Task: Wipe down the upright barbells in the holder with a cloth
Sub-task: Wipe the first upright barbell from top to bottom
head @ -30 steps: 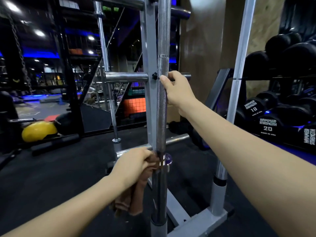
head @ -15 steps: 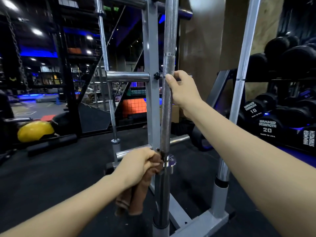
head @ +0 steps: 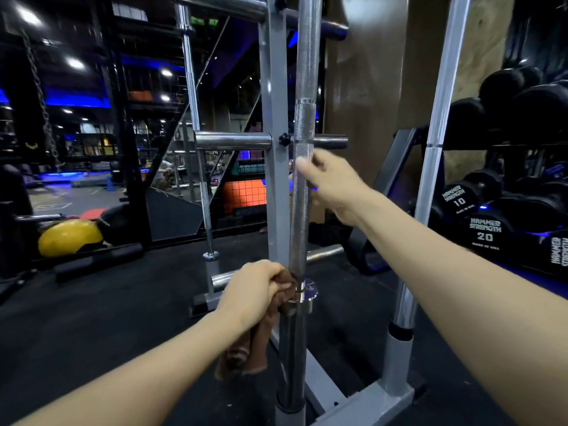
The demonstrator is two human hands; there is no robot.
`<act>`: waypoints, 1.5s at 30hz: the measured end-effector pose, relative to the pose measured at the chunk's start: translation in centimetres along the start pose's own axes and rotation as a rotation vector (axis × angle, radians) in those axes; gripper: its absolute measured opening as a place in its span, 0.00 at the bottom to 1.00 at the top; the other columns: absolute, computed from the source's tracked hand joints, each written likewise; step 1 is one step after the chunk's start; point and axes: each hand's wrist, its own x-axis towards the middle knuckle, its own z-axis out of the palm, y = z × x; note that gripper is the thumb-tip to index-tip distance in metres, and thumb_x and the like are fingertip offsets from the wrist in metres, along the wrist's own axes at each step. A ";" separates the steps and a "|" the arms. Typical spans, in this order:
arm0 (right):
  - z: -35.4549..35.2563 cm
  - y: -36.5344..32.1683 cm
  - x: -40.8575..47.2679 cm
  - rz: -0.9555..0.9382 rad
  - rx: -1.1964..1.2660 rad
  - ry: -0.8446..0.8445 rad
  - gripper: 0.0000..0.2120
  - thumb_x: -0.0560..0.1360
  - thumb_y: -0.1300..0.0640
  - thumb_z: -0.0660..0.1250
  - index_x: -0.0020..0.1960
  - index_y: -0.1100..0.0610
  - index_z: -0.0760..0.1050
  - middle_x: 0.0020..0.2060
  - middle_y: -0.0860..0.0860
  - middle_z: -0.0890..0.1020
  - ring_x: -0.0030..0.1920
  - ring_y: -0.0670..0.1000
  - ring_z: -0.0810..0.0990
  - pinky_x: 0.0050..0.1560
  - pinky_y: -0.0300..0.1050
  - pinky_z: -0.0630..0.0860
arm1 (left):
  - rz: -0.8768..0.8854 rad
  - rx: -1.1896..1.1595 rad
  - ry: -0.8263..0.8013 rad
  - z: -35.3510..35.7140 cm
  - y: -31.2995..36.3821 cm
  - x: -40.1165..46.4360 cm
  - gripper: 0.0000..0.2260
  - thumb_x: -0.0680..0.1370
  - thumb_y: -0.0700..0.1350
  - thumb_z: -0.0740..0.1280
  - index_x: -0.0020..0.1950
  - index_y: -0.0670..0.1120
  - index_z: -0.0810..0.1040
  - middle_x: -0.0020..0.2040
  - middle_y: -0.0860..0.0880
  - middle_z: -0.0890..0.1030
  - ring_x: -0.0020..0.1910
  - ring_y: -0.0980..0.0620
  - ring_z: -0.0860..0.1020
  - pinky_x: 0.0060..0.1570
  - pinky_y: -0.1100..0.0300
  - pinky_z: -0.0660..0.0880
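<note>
Gray upright [head: 274, 192] just beside barbell [head: 302, 124]

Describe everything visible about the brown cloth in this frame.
The brown cloth looks like soft, slightly fuzzy fabric, bunched and folded. Its upper part is held in the grip of the left hand and pressed against the knurled steel barbell just above the shiny collar. The loose lower part hangs below the hand in folds, with a ragged bottom edge, clear of the floor.

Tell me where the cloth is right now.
Head view, lower centre: the brown cloth is gripped in the left hand, pressed against the middle barbell beside its collar.
</note>
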 end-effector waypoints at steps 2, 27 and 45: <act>0.0 0.9 -0.8 0.079 0.023 -0.093 0.05 0.79 0.52 0.62 0.50 0.53 0.75 0.55 0.72 0.73 0.41 0.63 0.72 0.54 0.61 0.77 | -0.006 0.000 0.013 -0.1 0.2 -0.2 0.05 0.77 0.45 0.67 0.46 0.46 0.81 0.44 0.51 0.82 0.42 0.54 0.77 0.40 0.70 0.68; 0.3 1.1 0.6 0.068 -0.154 0.048 0.26 0.73 0.48 0.71 0.64 0.61 0.69 0.51 0.59 0.79 0.47 0.62 0.82 0.36 0.58 0.82 | 0.107 0.555 -0.168 3.3 9.4 4.0 0.09 0.81 0.41 0.57 0.57 0.46 0.75 0.55 0.46 0.79 0.53 0.45 0.79 0.42 0.56 0.70; 0.4 1.1 0.5 0.034 -0.239 0.042 0.26 0.75 0.47 0.68 0.68 0.59 0.67 0.53 0.52 0.75 0.54 0.59 0.80 0.48 0.58 0.81 | 0.108 0.554 -0.230 1.5 6.2 1.6 0.06 0.80 0.41 0.59 0.50 0.47 0.76 0.51 0.46 0.80 0.49 0.43 0.79 0.44 0.53 0.74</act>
